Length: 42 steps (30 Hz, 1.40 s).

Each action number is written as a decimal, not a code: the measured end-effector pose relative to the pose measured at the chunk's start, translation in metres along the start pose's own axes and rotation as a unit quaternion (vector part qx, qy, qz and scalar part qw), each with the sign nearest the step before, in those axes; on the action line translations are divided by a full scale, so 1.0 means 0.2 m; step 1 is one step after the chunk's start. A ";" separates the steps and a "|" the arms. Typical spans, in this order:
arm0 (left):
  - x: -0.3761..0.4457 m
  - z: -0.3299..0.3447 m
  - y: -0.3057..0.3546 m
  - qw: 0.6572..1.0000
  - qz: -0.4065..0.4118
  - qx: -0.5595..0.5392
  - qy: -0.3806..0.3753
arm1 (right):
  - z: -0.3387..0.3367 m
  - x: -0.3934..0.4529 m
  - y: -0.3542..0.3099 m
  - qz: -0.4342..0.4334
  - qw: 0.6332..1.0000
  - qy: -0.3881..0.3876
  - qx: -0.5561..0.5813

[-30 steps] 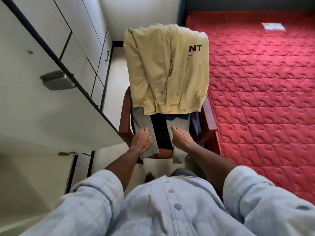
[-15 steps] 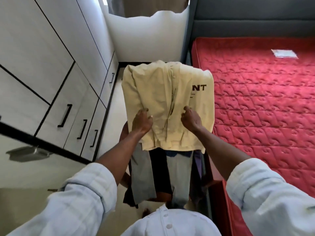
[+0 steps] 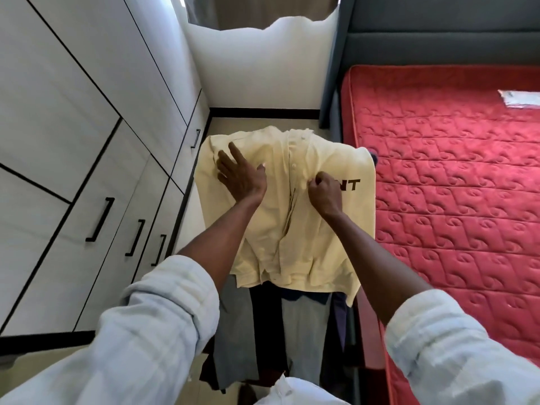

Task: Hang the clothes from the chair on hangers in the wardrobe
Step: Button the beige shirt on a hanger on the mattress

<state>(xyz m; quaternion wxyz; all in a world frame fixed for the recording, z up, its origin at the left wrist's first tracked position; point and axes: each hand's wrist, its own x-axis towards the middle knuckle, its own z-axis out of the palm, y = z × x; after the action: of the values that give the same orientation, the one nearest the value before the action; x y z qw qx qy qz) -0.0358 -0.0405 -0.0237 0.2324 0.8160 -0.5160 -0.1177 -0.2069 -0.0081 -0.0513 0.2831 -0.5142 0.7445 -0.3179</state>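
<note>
A pale yellow shirt (image 3: 292,229) with dark letters on its right side is draped over the back of the chair (image 3: 369,323). My left hand (image 3: 241,173) lies flat on the shirt's upper left part, fingers spread. My right hand (image 3: 324,192) is closed, pinching the shirt's fabric beside the button placket. Under the shirt, grey trousers (image 3: 304,328) and dark clothes (image 3: 264,311) hang over the chair seat. The chair is mostly hidden by clothes.
A white wardrobe (image 3: 87,159) with black handles runs along the left. A bed with a red quilted mattress (image 3: 455,200) and grey headboard stands close on the right. A narrow strip of floor lies between them, ending at a white wall.
Both hands rose from the trousers on the seat to the yellow shirt's hem, then higher up its front. The left hand opened flat; the right stayed closed on fabric.
</note>
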 end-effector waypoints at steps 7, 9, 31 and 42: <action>0.07 0.04 -0.13 0.972 0.221 0.076 0.031 | -0.07 -0.23 0.31 0.029 0.970 -0.230 -0.075; -0.03 0.08 -0.20 0.970 0.235 0.047 0.047 | -0.09 -0.22 0.30 0.075 0.964 -0.205 -0.154; 0.05 -0.21 0.38 0.969 0.021 -0.242 -0.037 | -0.13 0.16 -0.15 -0.208 0.968 -0.034 -0.134; 0.09 -0.05 0.37 0.996 0.019 -0.039 -0.082 | -0.25 0.17 -0.23 -0.196 0.977 0.080 -0.011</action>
<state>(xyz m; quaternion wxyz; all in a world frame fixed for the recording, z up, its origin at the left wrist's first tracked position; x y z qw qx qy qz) -0.0819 -0.0799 0.0220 0.2237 0.7838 -0.5437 -0.1999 -0.2288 -0.0438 0.0130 0.1493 -0.6264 0.6529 -0.3988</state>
